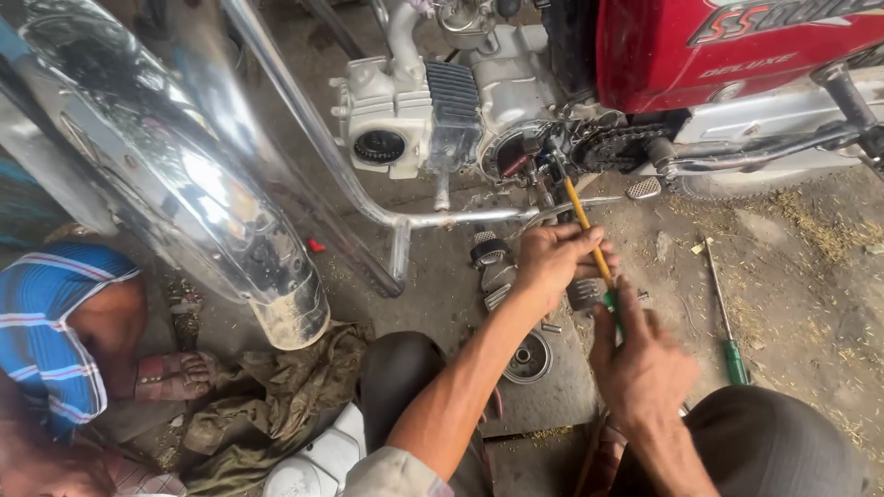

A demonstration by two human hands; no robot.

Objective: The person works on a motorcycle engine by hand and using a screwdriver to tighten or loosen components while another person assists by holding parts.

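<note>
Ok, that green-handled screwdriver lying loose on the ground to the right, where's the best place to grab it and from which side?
Take the screwdriver by its green handle, the thick end nearest the person, rather than the thin metal shaft that points away toward the motorcycle. It lies flat on open dirt, so coming from above with the right hand, the closer one, looks easiest. That hand and the left hand are both on the yellow tool.

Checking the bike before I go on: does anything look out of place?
Yes. The engine's side opening is uncovered, chain sprocket exposed, and round parts lie loose on the dirty ground, beside a screwdriver.
</note>
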